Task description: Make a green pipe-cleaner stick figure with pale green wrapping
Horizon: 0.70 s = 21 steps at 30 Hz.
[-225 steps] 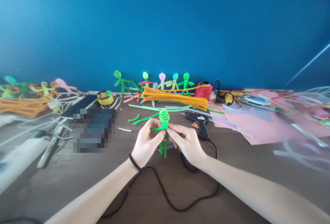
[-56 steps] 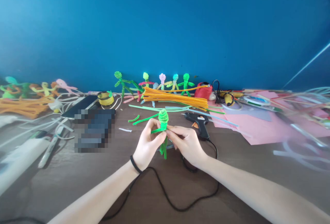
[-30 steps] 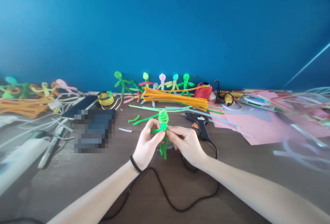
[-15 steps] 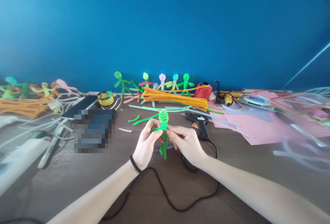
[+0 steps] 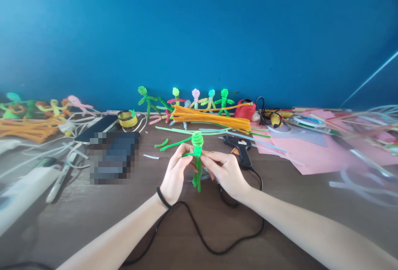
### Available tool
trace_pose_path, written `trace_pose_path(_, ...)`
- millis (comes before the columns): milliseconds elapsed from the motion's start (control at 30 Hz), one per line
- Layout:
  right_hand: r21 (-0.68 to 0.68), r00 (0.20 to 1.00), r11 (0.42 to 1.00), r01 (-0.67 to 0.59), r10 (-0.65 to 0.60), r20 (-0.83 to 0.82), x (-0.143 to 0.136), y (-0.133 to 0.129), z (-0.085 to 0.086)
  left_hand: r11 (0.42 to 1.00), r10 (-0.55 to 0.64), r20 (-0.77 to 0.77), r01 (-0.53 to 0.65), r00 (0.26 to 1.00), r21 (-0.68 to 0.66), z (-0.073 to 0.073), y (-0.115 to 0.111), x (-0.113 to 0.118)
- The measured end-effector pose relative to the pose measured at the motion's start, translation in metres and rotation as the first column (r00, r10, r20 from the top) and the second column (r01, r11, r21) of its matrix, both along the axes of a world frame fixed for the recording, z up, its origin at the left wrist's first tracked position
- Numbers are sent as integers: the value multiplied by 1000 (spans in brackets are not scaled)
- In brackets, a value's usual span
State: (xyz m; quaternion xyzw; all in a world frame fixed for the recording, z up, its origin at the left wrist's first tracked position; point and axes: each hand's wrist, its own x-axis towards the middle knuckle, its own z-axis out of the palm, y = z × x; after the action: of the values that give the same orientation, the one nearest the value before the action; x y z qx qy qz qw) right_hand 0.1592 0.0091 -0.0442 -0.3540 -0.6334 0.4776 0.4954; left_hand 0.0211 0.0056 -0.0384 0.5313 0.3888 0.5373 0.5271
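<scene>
Between my two hands stands a green pipe-cleaner figure (image 5: 197, 145), upright, with a coiled head and straight strands hanging below. My left hand (image 5: 175, 170) is closed, thumb and fingers pinching the figure's left side around a green arm strand. My right hand (image 5: 226, 172) is closed too, its fingertips pressed to the figure's right side just under the head. Some of the right fingertips are hidden behind the strands. Below the hands, a thin grey tool, only partly visible, lies on the table. Loose green pipe cleaners (image 5: 175, 143) lie just beyond the hands.
A black glue gun (image 5: 239, 147) lies right of centre, its black cable (image 5: 214, 253) looping across the table. Behind are an orange pipe-cleaner bundle (image 5: 211, 118) and several finished figures (image 5: 149, 100) against the blue wall. Phones (image 5: 116, 154) lie left, pink paper (image 5: 323, 154) right.
My left thumb has shifted very slightly on the green arm strand. Otherwise the hands and the figure stay almost where they were.
</scene>
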Motion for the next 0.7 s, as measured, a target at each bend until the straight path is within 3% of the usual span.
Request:
trace_pose_path(233, -37, 1000, 999, 27, -27, -4, 0, 2, 1, 998, -57, 75, 55, 996, 26, -5, 3, -2)
trace_pose_path(467, -42, 997, 996, 74, -75, -16, 1, 5, 1, 997, 72, -76, -69, 995, 39, 1, -2, 4)
trace_pose_path(700, -53, 997, 996, 76, -78, -24, 1, 7, -3, 944, 270, -171, -225, 948, 243, 5, -1, 2)
